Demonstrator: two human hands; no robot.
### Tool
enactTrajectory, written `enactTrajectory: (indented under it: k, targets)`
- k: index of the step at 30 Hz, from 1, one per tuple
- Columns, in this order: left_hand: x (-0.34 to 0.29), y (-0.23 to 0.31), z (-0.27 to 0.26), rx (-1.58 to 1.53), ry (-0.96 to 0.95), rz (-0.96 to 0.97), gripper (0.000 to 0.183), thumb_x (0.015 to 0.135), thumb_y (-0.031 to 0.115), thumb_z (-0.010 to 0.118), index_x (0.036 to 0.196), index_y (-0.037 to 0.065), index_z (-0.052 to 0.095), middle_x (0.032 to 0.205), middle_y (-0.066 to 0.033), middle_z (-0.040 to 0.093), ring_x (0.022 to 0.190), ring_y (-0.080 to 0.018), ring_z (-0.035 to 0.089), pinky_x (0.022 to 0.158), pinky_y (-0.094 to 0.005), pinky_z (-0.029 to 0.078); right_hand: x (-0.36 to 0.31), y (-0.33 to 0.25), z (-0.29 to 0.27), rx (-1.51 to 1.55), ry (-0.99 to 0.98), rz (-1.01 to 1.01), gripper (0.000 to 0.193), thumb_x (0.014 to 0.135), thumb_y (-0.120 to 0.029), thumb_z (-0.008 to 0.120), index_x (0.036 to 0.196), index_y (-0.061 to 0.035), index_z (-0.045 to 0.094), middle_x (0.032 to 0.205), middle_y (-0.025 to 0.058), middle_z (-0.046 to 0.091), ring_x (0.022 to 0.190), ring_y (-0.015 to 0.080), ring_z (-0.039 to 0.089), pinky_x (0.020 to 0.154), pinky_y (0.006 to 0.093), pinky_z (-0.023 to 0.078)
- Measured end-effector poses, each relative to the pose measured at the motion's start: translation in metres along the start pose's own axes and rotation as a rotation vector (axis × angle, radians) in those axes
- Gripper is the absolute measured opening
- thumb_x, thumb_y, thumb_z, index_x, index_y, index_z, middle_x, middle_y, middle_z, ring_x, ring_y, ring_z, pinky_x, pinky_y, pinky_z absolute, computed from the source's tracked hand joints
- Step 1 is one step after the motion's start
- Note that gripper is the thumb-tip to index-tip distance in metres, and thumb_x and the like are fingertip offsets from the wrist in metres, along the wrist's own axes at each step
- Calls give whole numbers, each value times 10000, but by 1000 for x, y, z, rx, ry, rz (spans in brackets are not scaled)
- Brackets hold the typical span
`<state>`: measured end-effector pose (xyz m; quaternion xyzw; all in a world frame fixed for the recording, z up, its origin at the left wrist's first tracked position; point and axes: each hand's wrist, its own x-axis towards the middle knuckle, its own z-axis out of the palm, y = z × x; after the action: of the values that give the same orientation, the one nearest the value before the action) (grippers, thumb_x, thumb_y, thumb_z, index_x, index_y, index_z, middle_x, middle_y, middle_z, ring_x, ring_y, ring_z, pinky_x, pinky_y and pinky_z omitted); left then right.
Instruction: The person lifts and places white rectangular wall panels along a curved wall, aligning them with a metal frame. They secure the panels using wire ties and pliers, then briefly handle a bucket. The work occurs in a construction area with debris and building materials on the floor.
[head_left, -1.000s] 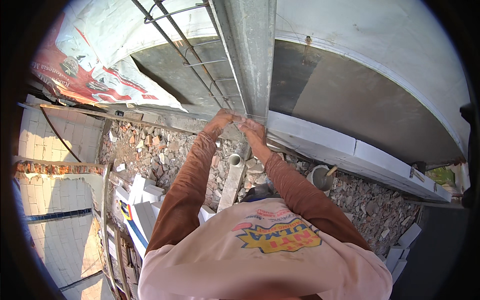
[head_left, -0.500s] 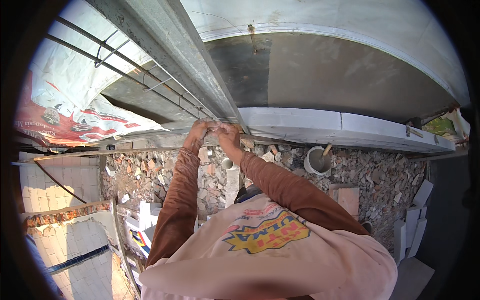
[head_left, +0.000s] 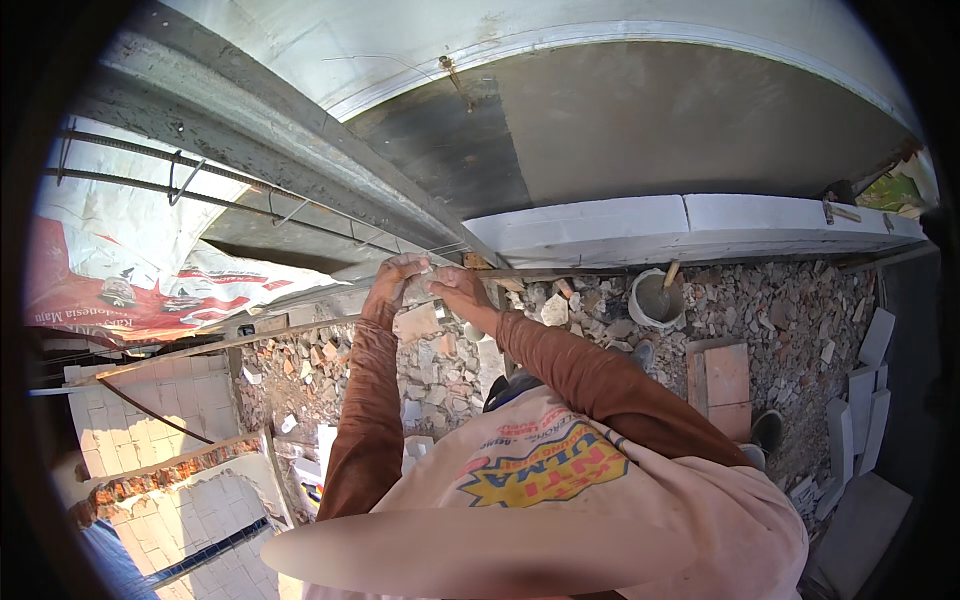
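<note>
I look down and see my two arms in long rust-brown sleeves reaching up and away from me. My left hand (head_left: 393, 285) and my right hand (head_left: 458, 285) are close together, just beside each other, at the near end of a long grey concrete beam (head_left: 300, 165). Both hands have their fingers curled in, and they seem to pinch a thin wire (head_left: 440, 250) that runs along the beam. The wire is so thin that I cannot tell how tight the fingers grip it.

Dark steel bars with bent loops (head_left: 180, 175) lie along the left side of the beam. Just beside my right hand, a row of pale grey building blocks (head_left: 640, 222) runs off to the right.

Far under my hands the ground is full of broken stone rubble (head_left: 440, 370). A small grey bucket with a stick in it (head_left: 657, 298) stands on the rubble, near the foot of the block row. A red and white printed sheet (head_left: 150, 290) hangs at the left.
</note>
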<state>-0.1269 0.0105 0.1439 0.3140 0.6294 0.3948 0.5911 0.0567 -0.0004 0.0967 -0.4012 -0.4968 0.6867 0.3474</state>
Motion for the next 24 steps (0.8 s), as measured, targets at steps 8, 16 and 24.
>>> enactTrajectory:
  k: [8,16,24]
  targets:
    - [10,-4,0,192,115,209,100,790,62,792,856,64,715,825,-7,700,745,-104,606,740,-252,456,-20,67,-40,-218,-27,53,561,834,-361,729,1206,47,637,1142,243,674,1098,354,640,964,395,494]
    - [5,6,13,206,243,291,206,742,-44,807,728,68,635,706,51,595,629,-62,499,618,-245,408,-48,120,-115,-219,31,281,349,841,-319,678,1007,-16,729,956,165,729,927,311,686,848,394,525]
    - [5,16,14,449,360,289,325,675,47,880,637,89,559,659,30,546,587,-85,459,575,-262,377,-114,175,-219,-179,282,383,298,886,-239,649,1072,-15,712,973,152,725,891,273,687,811,383,525]
